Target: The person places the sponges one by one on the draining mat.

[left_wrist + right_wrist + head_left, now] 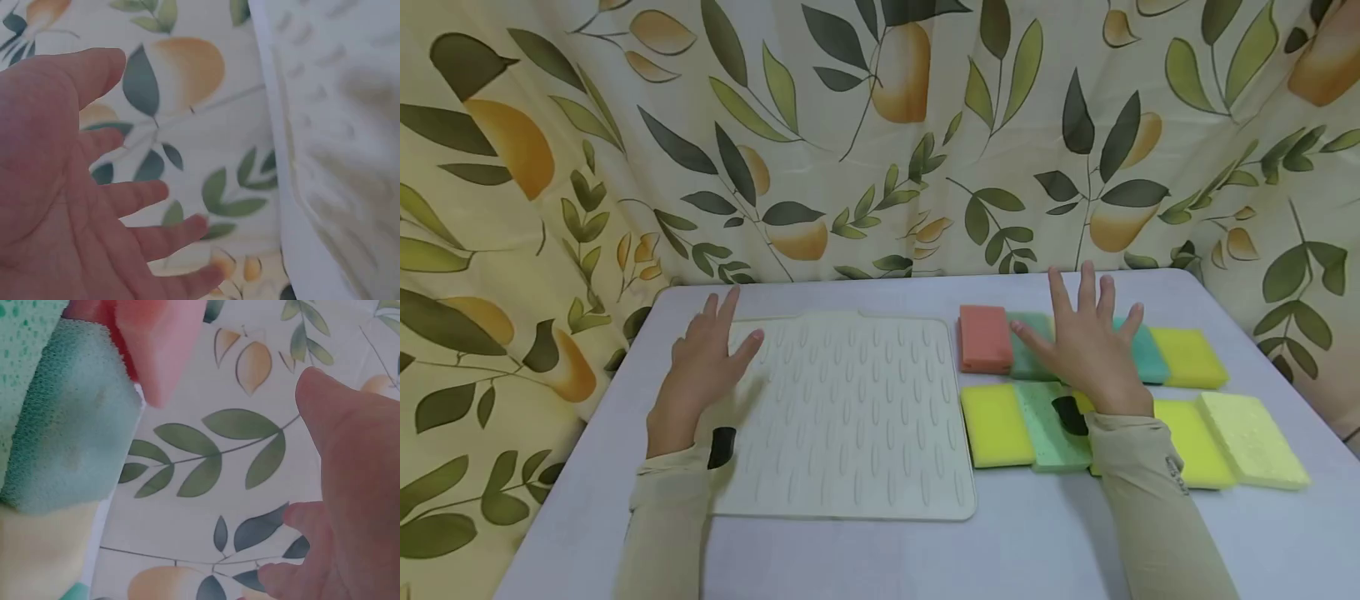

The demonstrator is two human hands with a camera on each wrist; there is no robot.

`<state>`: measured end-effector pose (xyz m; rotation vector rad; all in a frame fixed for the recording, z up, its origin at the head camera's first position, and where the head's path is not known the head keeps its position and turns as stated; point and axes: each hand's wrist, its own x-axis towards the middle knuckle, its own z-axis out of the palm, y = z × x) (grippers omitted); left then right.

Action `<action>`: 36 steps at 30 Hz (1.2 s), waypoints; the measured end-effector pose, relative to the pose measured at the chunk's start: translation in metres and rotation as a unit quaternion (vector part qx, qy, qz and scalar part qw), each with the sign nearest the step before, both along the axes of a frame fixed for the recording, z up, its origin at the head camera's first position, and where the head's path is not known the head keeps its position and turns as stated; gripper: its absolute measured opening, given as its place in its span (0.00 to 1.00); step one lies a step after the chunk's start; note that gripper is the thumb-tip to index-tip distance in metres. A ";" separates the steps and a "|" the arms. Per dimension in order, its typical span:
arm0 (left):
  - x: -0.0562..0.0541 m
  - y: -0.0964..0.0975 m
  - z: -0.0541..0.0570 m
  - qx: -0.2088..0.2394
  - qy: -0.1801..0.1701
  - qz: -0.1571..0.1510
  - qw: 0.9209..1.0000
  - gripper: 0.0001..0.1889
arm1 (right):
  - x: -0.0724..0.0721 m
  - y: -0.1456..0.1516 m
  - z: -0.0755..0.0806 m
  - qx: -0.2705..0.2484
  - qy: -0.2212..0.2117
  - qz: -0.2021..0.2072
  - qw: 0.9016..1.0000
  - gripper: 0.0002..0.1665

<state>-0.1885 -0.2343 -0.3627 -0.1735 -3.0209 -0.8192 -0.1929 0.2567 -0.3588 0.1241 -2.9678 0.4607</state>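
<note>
Head view shows a white mat (865,417) with rounded corners, its surface patterned with rows of slim oval ridges, lying flat on the table (850,558). Just right of it sit two rows of block-shaped sponges: a red sponge (985,337) at the back row's left end, a bright yellow sponge (997,425) and a speckled green sponge (1051,429) in front. The left hand (703,371), fingers spread, is over the mat's left edge; the right hand (1093,354), also spread, is above the back row.
</note>
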 end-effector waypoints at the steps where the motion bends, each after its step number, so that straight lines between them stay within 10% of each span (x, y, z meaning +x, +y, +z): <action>1: 0.002 -0.007 0.000 0.008 -0.012 -0.004 1.000 0.44 | 0.000 0.001 0.001 -0.003 0.000 0.002 1.000 0.59; 12: 0.029 -0.079 -0.017 0.008 -0.143 0.008 0.990 0.35 | 0.003 0.002 0.015 -0.083 0.014 0.058 0.995 0.53; 26: 0.031 -0.096 -0.035 0.047 -0.177 0.019 0.983 0.12 | 0.003 0.011 0.028 -0.163 0.040 0.074 0.983 0.42; 36: 0.028 -0.090 -0.037 0.041 -0.180 0.004 0.983 0.09 | 0.013 0.045 0.037 -0.214 0.037 -0.003 0.976 0.44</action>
